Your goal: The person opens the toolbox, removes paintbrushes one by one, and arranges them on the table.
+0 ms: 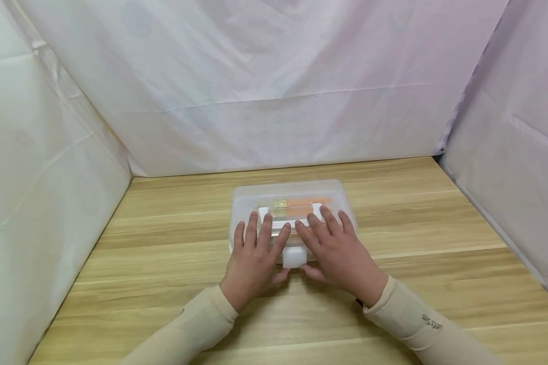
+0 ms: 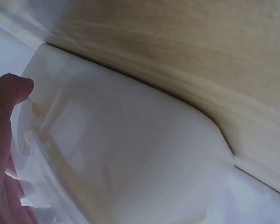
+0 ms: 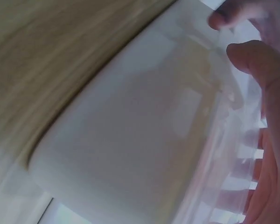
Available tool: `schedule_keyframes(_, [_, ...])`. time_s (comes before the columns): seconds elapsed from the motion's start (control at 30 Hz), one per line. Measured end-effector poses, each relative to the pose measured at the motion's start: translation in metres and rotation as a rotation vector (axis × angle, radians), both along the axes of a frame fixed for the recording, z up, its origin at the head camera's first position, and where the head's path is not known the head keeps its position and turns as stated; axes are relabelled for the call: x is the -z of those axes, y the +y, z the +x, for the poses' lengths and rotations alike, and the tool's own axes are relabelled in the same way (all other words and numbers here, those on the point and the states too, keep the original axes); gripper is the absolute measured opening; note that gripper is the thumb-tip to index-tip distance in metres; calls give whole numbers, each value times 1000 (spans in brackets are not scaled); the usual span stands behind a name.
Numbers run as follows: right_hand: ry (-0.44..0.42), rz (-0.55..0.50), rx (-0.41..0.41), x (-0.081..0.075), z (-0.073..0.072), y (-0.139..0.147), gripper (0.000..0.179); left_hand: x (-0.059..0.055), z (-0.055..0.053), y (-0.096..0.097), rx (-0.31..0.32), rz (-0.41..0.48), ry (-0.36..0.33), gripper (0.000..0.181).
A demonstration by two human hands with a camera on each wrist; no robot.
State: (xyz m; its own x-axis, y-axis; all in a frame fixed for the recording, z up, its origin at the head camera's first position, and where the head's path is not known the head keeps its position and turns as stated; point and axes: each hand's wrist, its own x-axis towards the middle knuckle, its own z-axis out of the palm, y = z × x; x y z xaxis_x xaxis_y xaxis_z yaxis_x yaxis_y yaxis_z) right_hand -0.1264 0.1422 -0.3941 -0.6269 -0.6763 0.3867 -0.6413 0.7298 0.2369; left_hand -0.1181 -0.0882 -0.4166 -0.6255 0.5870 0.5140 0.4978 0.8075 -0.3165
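A translucent plastic storage box [image 1: 246, 192] stands on the table, with a white latch [image 1: 294, 257] at the middle of its front side. Through its lid show orange and yellowish items and a white piece. My left hand [image 1: 254, 261] rests on the left part of the lid with fingers spread and extended, its thumb [image 2: 19, 88] at the latch's edge. The fingers of my right hand [image 1: 344, 258] lie spread over the right part, and its thumb [image 3: 249, 53] is beside the latch's other end. In the right wrist view, the other thumb's tip shows close by.
The wooden table [image 1: 164, 284] extends around the box on all sides. White cloth [image 1: 274, 126] hangs along the table's back edge, with further cloth walls at left [image 1: 36, 167] and right [image 1: 507, 126]. Beige sleeves [image 1: 196, 319] cover both forearms.
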Motion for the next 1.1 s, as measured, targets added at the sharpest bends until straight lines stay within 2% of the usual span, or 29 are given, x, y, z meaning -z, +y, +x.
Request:
schedule_keyframes(0.2, [-4, -25, -22, -4, 0, 2, 80, -3, 0, -4, 0, -17, -91, 96])
schedule_keyframes(0.37, [-9, -33, -29, -3, -1, 5, 80, -9, -1, -7, 10, -36, -112, 87])
schedule_keyframes(0.5, [-8, -57, -56, -2, -3, 8, 79, -11, -2, -9, 23, -30, -103, 82])
schedule_keyframes(0.67, [4, -131, -113, -1, -9, 14, 67, -11, -3, -10, 37, -7, -45, 75])
schedule_keyframes(0.83, [20, -141, -117, 6, -13, 18, 61, -10, -2, -8, 35, 12, -17, 73])
schedule_keyframes(0.97, [27, -114, -104, 8, -13, 19, 67, -11, 0, -8, 28, 17, -62, 77])
schedule_keyframes(1.1, [10, -86, -87, 8, -12, 18, 79, -12, 2, -7, 25, 20, -131, 89])
